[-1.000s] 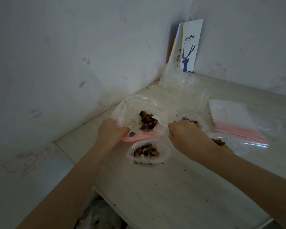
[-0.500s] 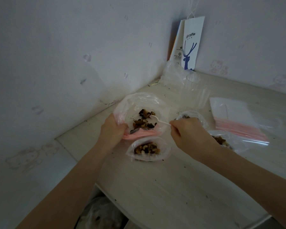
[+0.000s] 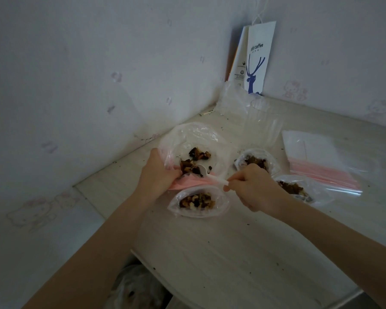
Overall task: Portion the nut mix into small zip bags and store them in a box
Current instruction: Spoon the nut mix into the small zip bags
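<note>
Film of the bag (image 3: 194,139) is judged limp and slippery, so its pink rim is gripped by curled fingers of the left hand (image 3: 158,172). The light, stiff spoon (image 3: 213,176) is pinched at its handle end by fingers of the right hand (image 3: 254,188).

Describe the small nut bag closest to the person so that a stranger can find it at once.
Find the large clear bag with the pink zip strip, gripped by the left hand. Just in front of it, toward the person, lies the small nut bag. The other two filled bags lie right, beyond the right hand.
</note>
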